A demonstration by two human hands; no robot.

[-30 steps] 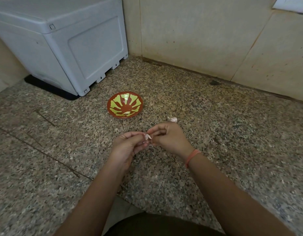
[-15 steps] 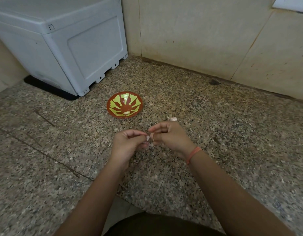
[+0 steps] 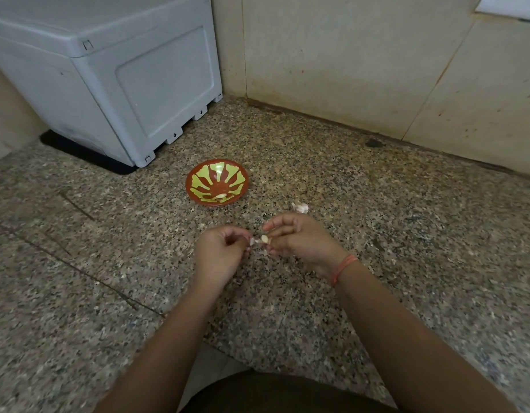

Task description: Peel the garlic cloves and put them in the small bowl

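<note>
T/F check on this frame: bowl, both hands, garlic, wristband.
1. The bowl is empty. False: a peeled clove lies in it.
2. The right hand pinches the held clove. True.
3. The left hand lies flat on the floor. False: it is raised and pinches the skin.
4. The wristband is on the left wrist. False: it is on the right wrist.
5. A garlic piece lies on the floor beyond the right hand. True.

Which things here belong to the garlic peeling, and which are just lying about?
Job in hand: left hand, right hand, garlic clove pinched between them, small bowl holding a peeled clove, unpeeled garlic behind the right hand.

Lying about: grey box, dark spot by the wall.
</note>
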